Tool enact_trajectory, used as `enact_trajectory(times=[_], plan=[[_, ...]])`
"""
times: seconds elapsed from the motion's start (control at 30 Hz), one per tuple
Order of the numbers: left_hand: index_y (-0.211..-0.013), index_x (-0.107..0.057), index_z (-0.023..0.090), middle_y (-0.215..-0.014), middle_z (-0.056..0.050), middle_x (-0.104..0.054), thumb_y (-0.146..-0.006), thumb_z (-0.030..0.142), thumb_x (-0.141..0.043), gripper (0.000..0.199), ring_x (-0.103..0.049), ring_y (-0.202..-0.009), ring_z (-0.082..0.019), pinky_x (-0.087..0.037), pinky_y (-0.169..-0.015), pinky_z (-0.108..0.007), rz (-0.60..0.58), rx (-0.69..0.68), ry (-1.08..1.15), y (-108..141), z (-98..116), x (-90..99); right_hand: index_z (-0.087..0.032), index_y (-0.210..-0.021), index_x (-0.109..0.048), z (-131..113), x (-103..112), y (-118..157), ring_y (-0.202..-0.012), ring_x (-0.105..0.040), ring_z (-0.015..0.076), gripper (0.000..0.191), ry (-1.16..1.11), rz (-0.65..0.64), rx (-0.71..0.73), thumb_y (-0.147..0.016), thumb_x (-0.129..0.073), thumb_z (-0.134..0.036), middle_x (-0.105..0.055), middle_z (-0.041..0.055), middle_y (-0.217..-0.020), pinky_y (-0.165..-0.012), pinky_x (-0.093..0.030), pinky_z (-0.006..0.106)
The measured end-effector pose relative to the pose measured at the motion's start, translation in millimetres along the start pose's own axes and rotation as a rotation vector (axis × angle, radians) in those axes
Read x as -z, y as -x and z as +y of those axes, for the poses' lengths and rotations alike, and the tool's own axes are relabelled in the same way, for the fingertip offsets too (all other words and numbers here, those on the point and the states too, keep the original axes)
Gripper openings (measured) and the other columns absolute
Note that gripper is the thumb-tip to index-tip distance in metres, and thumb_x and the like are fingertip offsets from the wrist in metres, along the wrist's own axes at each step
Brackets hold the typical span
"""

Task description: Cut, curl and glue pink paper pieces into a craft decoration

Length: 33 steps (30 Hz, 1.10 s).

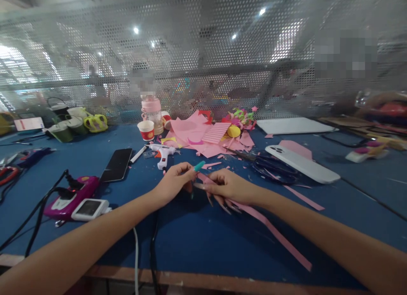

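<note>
A long pink paper strip (278,233) runs between my two hands, and its loose tail trails down to the right over the blue table. My left hand (173,182) is closed in a pinch at the strip's near-left end, with a long teal nail showing on the thumb. Beside it, my right hand (233,187) pinches the same strip between thumb and forefinger, its other fingers curled below. The very end of the strip is partly hidden by the fingers. Just beyond my left hand lies a white glue gun (163,154).
Pink paper sheets (187,129) and scraps lie at the back. Scissors (270,165) and a white phone (302,164) are at right. At left are a black phone (117,165), a purple power strip (76,193) with cords, and a paper cup (146,130). A perforated metal screen (203,53) stands behind.
</note>
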<state>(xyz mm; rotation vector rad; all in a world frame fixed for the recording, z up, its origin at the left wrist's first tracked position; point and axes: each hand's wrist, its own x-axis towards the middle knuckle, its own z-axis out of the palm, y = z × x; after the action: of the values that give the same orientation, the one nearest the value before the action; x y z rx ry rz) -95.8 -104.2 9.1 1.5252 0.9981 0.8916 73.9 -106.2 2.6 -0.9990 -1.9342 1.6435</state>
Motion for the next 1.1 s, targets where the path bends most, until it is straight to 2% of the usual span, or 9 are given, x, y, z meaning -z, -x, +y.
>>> enact_trajectory(times=[0.13, 0.23, 0.33, 0.6, 1.1], plan=[[-0.071, -0.047, 0.015, -0.059, 0.005, -0.046, -0.072, 0.042, -0.051, 0.027, -0.047, -0.047, -0.006, -0.040, -0.049, -0.021, -0.019, -0.084, -0.031, 0.2, -0.8, 2.4, -0.012, -0.056, -0.053, -2.4, 0.2, 0.7, -0.018, -0.032, 0.0029, 0.040, 0.015, -0.009, -0.037, -0.072, -0.052, -0.049, -0.045, -0.0067, -0.030, -0.021, -0.022, 0.014], [-0.075, -0.051, 0.014, -0.061, 0.004, -0.049, -0.074, 0.036, -0.050, 0.022, -0.047, -0.050, -0.007, -0.038, -0.050, -0.021, -0.041, -0.174, -0.234, 2.1, -0.2, 4.1, -0.012, -0.054, -0.054, -3.2, -0.6, 1.2, -0.018, -0.032, 0.0029, 0.040, 0.001, -0.011, -0.048, -0.072, -0.053, -0.048, -0.043, -0.0071, -0.028, -0.021, -0.019, 0.014], [-0.069, -0.051, 0.014, -0.056, 0.004, -0.048, -0.076, 0.033, -0.048, 0.021, -0.044, -0.050, -0.008, -0.034, -0.049, -0.021, -0.052, -0.233, -0.405, 3.8, 1.0, 5.2, -0.012, -0.055, -0.055, -1.2, -0.4, 0.9, -0.018, -0.031, 0.0028, 0.038, -0.017, -0.031, -0.055, -0.070, -0.055, -0.047, -0.044, -0.0072, -0.028, -0.021, -0.019, 0.014], [-0.063, -0.046, 0.015, -0.052, 0.005, -0.046, -0.077, 0.031, -0.046, 0.021, -0.046, -0.049, -0.009, -0.035, -0.050, -0.021, -0.064, -0.191, -0.332, 2.9, 1.9, 6.2, -0.012, -0.052, -0.054, 2.4, -0.1, -1.7, -0.019, -0.033, 0.0020, 0.041, -0.034, -0.033, -0.029, -0.069, -0.055, -0.049, -0.044, -0.0065, -0.028, -0.024, -0.022, 0.013], [-0.059, -0.046, 0.015, -0.049, 0.005, -0.047, -0.075, 0.034, -0.049, 0.025, -0.046, -0.046, -0.007, -0.036, -0.048, -0.020, -0.032, -0.185, -0.271, 2.4, -0.6, 6.4, -0.012, -0.051, -0.053, -2.8, 1.3, -1.6, -0.015, -0.031, 0.0029, 0.044, -0.114, -0.077, -0.048, -0.068, -0.054, -0.052, -0.046, -0.0057, -0.028, -0.017, -0.020, 0.013]])
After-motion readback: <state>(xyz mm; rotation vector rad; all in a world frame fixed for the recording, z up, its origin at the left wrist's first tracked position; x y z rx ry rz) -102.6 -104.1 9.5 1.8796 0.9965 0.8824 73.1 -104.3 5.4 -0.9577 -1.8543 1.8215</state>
